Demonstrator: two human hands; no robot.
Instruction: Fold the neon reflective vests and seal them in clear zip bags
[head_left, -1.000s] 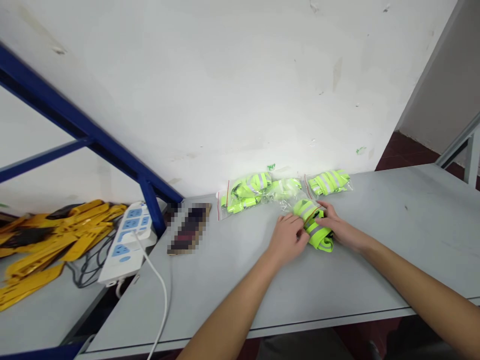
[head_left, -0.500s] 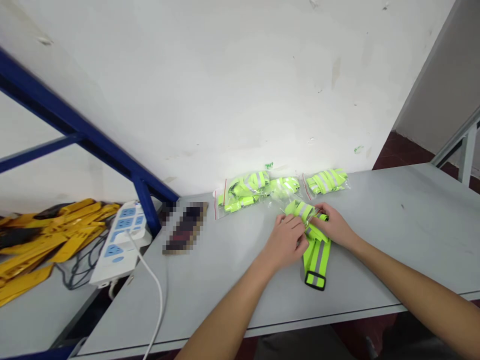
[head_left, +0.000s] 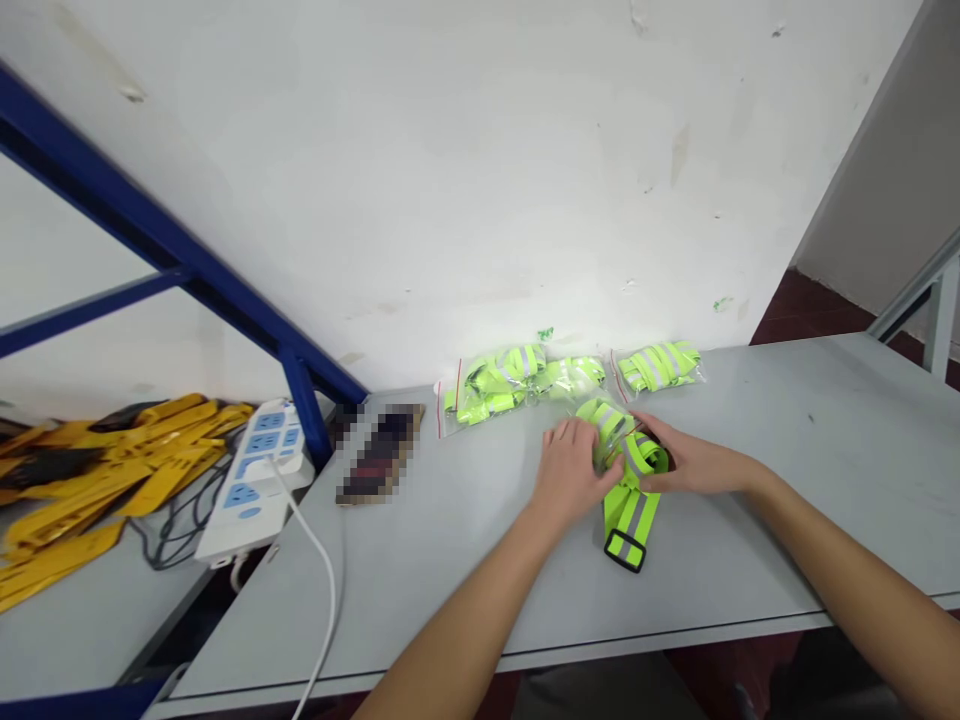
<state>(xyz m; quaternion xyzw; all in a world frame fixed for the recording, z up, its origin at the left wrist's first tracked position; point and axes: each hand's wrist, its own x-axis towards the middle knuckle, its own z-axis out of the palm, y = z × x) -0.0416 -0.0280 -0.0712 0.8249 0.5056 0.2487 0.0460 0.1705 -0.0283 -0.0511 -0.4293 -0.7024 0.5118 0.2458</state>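
Note:
A neon yellow-green reflective belt with a grey stripe lies loosely folded between my hands. Its tail points towards me and carries a black buckle. My left hand is closed at the left side of a clear plastic bag that covers the far part of the bundle. From the right, my right hand curls around the near coils of the belt, thumb in front and fingers behind. The fingertips of both hands are partly hidden by the belt and plastic.
Several bagged yellow-green belts lie along the wall, another bagged belt farther right. A blurred-out dark object rests on the grey table. At left are a blue frame, a power strip, a white cable and yellow straps.
My right hand has opened wider around the belt's coils, which show more plainly. My left hand stays at the bag, and the buckle end has shifted slightly. The camera view has moved a little.

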